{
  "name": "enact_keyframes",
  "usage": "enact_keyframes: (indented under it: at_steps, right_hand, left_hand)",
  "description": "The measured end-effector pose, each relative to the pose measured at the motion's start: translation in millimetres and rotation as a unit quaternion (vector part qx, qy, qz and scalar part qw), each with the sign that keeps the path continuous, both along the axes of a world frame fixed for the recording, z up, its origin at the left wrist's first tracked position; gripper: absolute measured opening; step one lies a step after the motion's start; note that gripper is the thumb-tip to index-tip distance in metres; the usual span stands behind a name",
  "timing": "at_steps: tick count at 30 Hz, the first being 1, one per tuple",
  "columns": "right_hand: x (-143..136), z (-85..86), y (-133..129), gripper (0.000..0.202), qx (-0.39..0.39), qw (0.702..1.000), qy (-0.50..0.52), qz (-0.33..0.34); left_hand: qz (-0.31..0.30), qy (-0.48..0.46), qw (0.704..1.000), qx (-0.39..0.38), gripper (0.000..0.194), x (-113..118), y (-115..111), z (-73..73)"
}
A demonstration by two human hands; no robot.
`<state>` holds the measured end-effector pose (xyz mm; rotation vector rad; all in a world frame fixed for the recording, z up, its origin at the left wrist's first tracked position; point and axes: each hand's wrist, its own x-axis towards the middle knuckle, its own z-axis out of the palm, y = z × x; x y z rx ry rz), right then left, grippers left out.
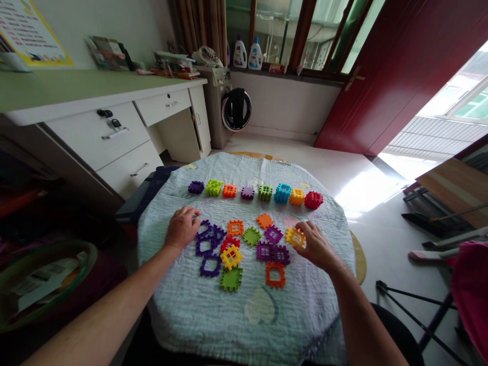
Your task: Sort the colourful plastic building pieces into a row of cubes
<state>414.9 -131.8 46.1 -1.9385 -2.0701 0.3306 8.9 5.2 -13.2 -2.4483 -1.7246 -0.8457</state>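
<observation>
My right hand pinches a yellow window-shaped plastic tile at its right edge, low over the cloth. My left hand rests at the left with fingers loosely bent and a small gap at the thumb, beside several dark purple tiles. Between the hands lie loose interlocking tiles: an orange frame, violet tiles, a green tile, and another yellow window tile overlapping a red one. Farther back, stacks sorted by colour form a row, from a purple stack to a red stack.
A pale patterned cloth covers the round table. Behind it stand a white desk at the left and a washing machine with its door open. A red door and a folding black stand are on the right.
</observation>
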Motion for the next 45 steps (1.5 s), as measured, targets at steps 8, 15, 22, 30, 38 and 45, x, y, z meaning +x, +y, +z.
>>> enact_keyframes:
  at_steps: [8, 15, 22, 30, 38, 45]
  right_hand:
    - [3.4, -9.8, 24.2, 0.032, -0.075, 0.997, -0.025, 0.001]
    - [13.2, -21.6, 20.0, 0.05, -0.046, 0.999, 0.015, -0.011]
    - [8.9, -18.8, 23.0, 0.038, -0.067, 0.997, -0.019, -0.032]
    - [0.2, -21.1, 24.2, 0.026, -0.055, 0.997, -0.038, -0.036]
    - [25.2, 6.9, 59.5, 0.044, 0.059, 0.993, -0.064, -0.08]
    - [58.0, 38.6, 134.7, 0.048, 0.01, 0.987, -0.133, -0.091]
  left_hand:
    - [0.004, -0.001, 1.0, 0.004, 0.017, 0.9, -1.5, 1.2]
    - [0.005, -0.002, 1.0, 0.001, 0.019, 1.1, -1.3, 1.5]
    - [0.002, -0.003, 1.0, -0.007, 0.019, 0.1, -0.7, 1.0]
    - [-0.002, -0.006, 1.0, -0.006, 0.017, 0.7, -1.6, 2.0]
    - [-0.002, -0.014, 1.0, -0.003, 0.017, 0.6, -2.0, -0.3]
    - [0.0, -0.023, 1.0, -0.009, 0.017, 1.7, -3.2, 4.0]
